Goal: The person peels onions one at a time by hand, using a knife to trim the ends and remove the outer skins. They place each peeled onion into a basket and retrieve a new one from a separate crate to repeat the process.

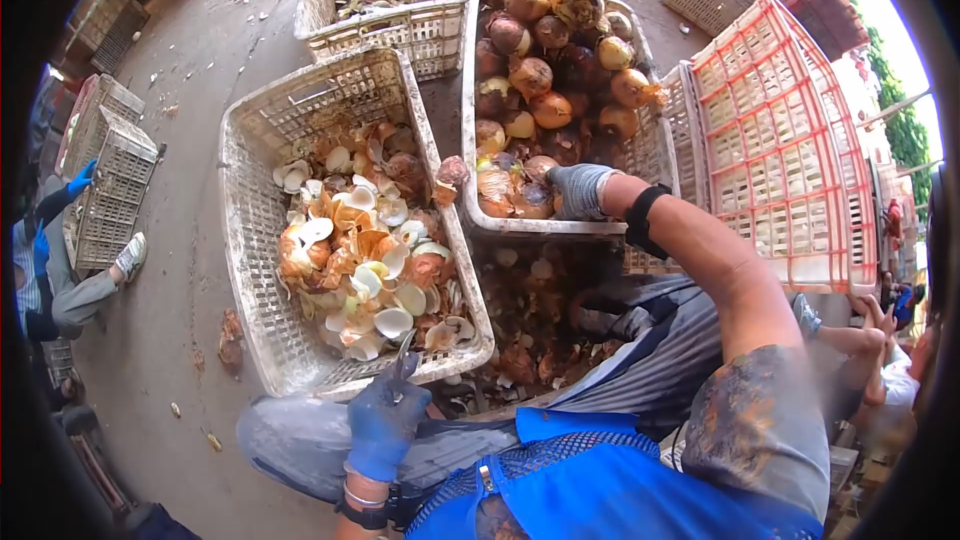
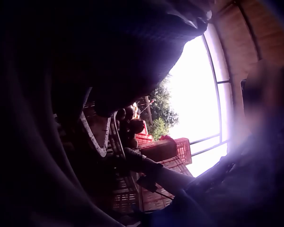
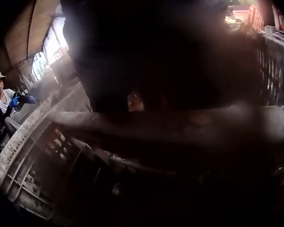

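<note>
My left hand (image 1: 385,424), in a blue glove, grips a small knife (image 1: 405,352) with its blade pointing up, at the near rim of a crate of onion peelings (image 1: 365,250). My right hand (image 1: 582,190), in a grey knitted glove, reaches over the near right corner of a white crate (image 1: 545,225) of unpeeled onions (image 1: 550,110). Its fingertips are right at an onion (image 1: 540,168); I cannot tell whether they close round it. In the right wrist view the hand is lost in shadow above the crate rim (image 3: 180,124). The left wrist view is mostly dark.
One onion (image 1: 453,171) sits on the rim between the two crates. Another crate (image 1: 385,35) stands behind, and red and white crates (image 1: 785,140) stand at right. Loose skins (image 1: 520,355) cover the ground by my legs. A person in blue gloves (image 3: 14,101) sits across at left.
</note>
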Available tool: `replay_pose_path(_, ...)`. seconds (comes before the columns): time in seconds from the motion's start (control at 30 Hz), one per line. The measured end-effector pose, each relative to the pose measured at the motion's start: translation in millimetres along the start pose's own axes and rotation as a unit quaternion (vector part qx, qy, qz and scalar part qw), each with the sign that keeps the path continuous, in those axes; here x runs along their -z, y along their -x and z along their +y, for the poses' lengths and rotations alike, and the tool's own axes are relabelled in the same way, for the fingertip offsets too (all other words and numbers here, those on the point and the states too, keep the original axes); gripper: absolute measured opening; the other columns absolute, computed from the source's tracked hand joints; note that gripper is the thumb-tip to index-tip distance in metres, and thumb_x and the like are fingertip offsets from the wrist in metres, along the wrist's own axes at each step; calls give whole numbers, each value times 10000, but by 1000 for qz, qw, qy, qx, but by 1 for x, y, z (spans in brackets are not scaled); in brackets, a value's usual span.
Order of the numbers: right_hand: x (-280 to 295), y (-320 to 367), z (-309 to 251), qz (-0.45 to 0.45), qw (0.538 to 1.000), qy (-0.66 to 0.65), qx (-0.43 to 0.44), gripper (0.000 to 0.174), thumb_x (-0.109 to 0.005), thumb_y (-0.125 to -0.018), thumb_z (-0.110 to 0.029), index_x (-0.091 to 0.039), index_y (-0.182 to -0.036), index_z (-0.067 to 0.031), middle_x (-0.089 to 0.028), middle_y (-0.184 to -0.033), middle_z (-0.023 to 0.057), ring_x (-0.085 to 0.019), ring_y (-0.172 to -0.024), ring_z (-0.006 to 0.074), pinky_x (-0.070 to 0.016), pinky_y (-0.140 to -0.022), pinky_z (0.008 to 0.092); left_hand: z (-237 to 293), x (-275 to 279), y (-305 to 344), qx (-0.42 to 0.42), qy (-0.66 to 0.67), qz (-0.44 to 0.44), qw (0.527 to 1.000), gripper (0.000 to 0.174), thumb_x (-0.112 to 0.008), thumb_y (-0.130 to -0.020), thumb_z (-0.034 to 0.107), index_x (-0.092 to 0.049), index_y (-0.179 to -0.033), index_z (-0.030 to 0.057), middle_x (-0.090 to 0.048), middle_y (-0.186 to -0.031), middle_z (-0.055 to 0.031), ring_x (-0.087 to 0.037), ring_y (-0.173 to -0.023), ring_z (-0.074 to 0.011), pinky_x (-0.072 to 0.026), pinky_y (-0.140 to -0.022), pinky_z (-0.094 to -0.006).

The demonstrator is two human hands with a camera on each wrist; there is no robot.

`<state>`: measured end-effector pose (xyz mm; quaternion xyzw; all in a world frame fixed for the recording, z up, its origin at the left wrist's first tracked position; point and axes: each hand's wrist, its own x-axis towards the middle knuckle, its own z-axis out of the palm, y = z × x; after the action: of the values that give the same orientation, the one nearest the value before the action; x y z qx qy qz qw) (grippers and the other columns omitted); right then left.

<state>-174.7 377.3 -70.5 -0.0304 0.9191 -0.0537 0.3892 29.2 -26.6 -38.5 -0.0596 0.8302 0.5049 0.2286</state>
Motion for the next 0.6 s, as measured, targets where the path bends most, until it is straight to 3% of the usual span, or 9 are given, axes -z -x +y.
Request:
replay_pose_path(0.1,-24,-17,22,120,992,18,43,616,-742,-815,-190,-544,-1378,-40,-746,-1048,226,-727,-1000,386,-570,-855,441,1,-1,-7,3,41,-8,999,489,-730,-836,41,-660,-1314,-37,-751,-884,-77,-673,-725,-101,-558,-684,-259)
replay_pose_path(0.13,-19,-17,25,118,992,21,46,616,-742,-815,-190,-544,-1378,-40,-746,-1048,226,-727,-1000,386,-570,-855,441,5,-3,-8,16,70,9,997,436,-734,-844,40,-670,-1264,-56,-762,-972,-121,-686,-801,-118,-564,-748,-277)
replay_pose_path(0.2,-6,-4,23,122,972,-197,29,670,-792,-787,-172,-544,-1392,-25,-752,-1004,223,-759,-896,314,-595,-783,413,14,-1,-4,42,98,23,994,385,-739,-852,40,-680,-1214,-76,-772,-1059,-166,-699,-877,-135,-569,-812,-295)
replay_pose_path(0.27,20,38,10,108,872,-477,-18,668,-808,-769,-112,-560,-1367,54,-759,-917,172,-751,-733,208,-607,-680,339,36,6,-10,28,171,13,985,530,-743,-865,38,-598,-1366,-54,-758,-1065,-164,-699,-892,-136,-578,-769,-273)
replay_pose_path(0.33,31,69,-3,101,808,-578,49,668,-818,-762,-101,-560,-1353,72,-762,-903,135,-737,-706,203,-618,-717,323,72,11,-20,-3,256,-8,967,594,-759,-870,55,-555,-1422,-32,-755,-1065,-161,-701,-901,-135,-575,-733,-256)
replay_pose_path(0.43,49,129,-63,117,815,-548,150,715,-836,-768,-98,-531,-1403,24,-739,-1069,124,-726,-885,178,-614,-802,311,104,-1,-31,-77,373,-67,922,772,-809,-862,109,-446,-1538,24,-738,-1133,-158,-703,-958,-140,-562,-643,-215)
replay_pose_path(0.5,32,161,-108,131,812,-532,200,743,-853,-760,-101,-522,-1416,9,-723,-1138,118,-714,-965,170,-609,-825,309,125,-11,-32,-150,335,-64,928,785,-837,-816,123,-482,-1504,-3,-699,-1267,-161,-698,-1047,-161,-590,-785,-291)
replay_pose_path(0.57,-1,180,-132,100,752,-589,279,923,-965,-679,-171,-488,-1452,1,-662,-1261,92,-625,-1166,183,-520,-1025,348,121,-16,-24,-171,290,-62,940,774,-841,-801,119,-503,-1482,-20,-682,-1316,-166,-696,-1082,-170,-589,-845,-315)
replay_pose_path(0.6,-23,180,-139,212,723,-571,326,949,-959,-700,-214,-459,-1479,-2,-629,-1311,108,-596,-1215,187,-472,-1080,367,112,-22,-24,-249,239,-32,938,729,-829,-796,89,-533,-1452,-27,-676,-1330,-178,-699,-1099,-180,-576,-888,-327)
